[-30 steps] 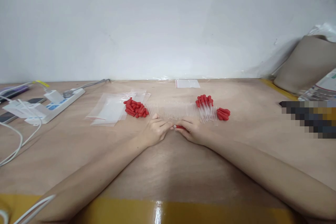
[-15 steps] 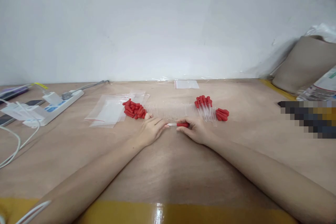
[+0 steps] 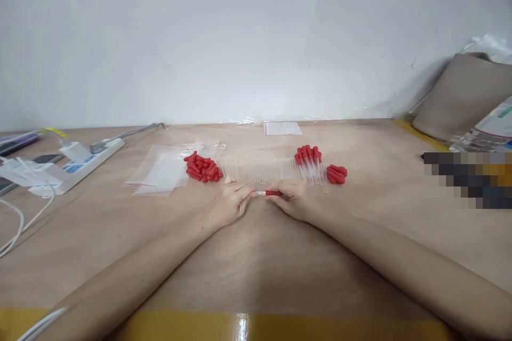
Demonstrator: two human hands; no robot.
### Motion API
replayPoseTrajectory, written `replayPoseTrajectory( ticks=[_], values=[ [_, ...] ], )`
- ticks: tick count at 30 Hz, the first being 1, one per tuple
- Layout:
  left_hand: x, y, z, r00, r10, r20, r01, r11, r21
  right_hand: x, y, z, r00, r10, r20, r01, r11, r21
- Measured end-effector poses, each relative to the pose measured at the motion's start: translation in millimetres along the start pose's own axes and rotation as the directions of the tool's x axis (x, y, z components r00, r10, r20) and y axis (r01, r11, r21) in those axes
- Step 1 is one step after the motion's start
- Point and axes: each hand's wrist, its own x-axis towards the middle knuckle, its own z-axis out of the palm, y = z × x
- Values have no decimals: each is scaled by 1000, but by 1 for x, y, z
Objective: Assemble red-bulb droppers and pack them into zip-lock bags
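My left hand [image 3: 230,203] is closed on a thin clear glass dropper tube [image 3: 261,193], gripped near its left end. At the tube's right end sits a red rubber bulb [image 3: 273,193], pinched between the thumb and fingers of my right hand [image 3: 295,200]. Tube and bulb lie level in one line, just above the table; how deep the glass goes into the bulb is hidden. Beyond my hands are a row of loose glass tubes [image 3: 268,169] and a heap of red bulbs [image 3: 202,167]. Several droppers with red bulbs fitted [image 3: 308,155] lie side by side behind my right hand.
A smaller group of red bulbs [image 3: 337,173] lies to the right. Clear zip bags [image 3: 160,169] rest at left, another bag [image 3: 282,128] by the wall. A power strip [image 3: 84,165] with white cables occupies the far left; a brown roll [image 3: 454,97] stands at far right.
The view has shifted slightly left. My hands have come a little closer together, and less glass shows between them. Both keep their hold on the dropper parts.
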Motion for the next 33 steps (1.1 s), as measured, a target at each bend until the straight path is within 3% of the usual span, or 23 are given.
replayPoseTrajectory(
  ticks=[15, 21, 24, 28, 30, 33],
  values=[
    [3, 1, -7, 998, 3, -67, -4, 1000, -19, 1, 3, -10, 972, 213, 96, -225, 965, 132],
    [1, -1, -5, 995, 19, -97, -16, 999, 30, 3, -1, -12, 925, 333, 185, -373, 891, 259],
    [2, 0, -7, 997, 6, -79, -7, 1000, -17, 7, 2, -15, 940, 314, 131, -340, 885, 318],
    [2, -2, -14, 989, -136, -64, 131, 989, -73, 22, 14, -39, 921, 389, 29, -368, 842, 394],
    [2, -5, -16, 974, -212, -80, 206, 975, -79, 30, 24, -63, 885, 465, -18, -417, 808, 417],
    [2, -9, -14, 956, -280, -93, 275, 960, -61, 41, 44, -101, 789, 599, -135, -526, 773, 356]
  ],
)
